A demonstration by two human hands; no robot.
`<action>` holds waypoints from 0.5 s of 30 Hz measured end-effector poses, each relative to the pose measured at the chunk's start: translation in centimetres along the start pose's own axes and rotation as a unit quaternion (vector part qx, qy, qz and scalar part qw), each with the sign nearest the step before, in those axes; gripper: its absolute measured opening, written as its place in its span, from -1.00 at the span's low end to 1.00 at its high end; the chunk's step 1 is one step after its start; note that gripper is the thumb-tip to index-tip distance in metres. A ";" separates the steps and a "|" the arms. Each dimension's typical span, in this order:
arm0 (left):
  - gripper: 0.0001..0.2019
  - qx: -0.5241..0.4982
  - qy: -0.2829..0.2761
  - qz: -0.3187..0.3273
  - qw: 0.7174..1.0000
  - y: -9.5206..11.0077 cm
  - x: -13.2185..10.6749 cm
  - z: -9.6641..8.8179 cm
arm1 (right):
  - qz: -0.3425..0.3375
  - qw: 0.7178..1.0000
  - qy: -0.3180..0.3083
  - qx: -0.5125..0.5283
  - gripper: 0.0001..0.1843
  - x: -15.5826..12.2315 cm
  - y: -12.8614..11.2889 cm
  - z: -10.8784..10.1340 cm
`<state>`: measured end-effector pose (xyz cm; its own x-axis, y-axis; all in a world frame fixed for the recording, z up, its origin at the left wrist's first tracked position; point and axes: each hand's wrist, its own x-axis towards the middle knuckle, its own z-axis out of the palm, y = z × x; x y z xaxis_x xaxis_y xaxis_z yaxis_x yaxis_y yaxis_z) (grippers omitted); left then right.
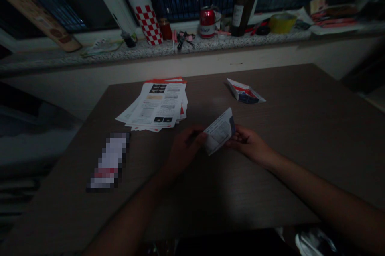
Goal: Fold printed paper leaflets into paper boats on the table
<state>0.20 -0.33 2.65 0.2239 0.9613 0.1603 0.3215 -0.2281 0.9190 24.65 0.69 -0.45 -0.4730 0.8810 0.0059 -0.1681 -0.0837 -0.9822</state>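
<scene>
Between my two hands is a small folded sheet of printed paper point(220, 132), tilted and held just above the table. My left hand point(187, 145) pinches its left end with the thumb on top. At its right edge, my right hand point(248, 143) grips the paper with curled fingers. Beyond my hands, a folded paper boat point(246, 92) in white, red and blue rests on the table. A stack of printed leaflets point(156, 105) with orange-red edges lies to the left of it.
A phone-shaped, pixelated object point(110, 161) lies on the brown table point(300, 127) at left. Along the granite windowsill point(117, 53) stand a checkered bottle point(147, 19), a red can point(207, 22), a dark bottle point(240, 13) and a yellow tape roll point(282, 22).
</scene>
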 end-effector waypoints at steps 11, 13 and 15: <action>-0.72 -0.068 -0.019 -0.027 0.997 0.0 0.0 0.1 | 0.012 0.999 -0.035 -0.037 -0.73 -0.3 -1.2 -0.4; -0.72 -0.072 -0.020 -0.031 0.997 0.1 0.0 0.1 | 0.010 0.999 -0.039 -0.030 -0.73 -0.4 -1.2 -0.4; -0.71 -0.072 -0.019 -0.032 0.997 0.2 0.0 0.1 | 0.010 0.999 -0.042 -0.028 -0.74 -0.4 -1.2 -0.4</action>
<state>0.36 -0.40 2.80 0.2427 0.9660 0.0893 0.2009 -0.1401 0.9696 25.35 0.61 0.65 -0.5477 0.8367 -0.0011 -0.1095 -0.0730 -0.9913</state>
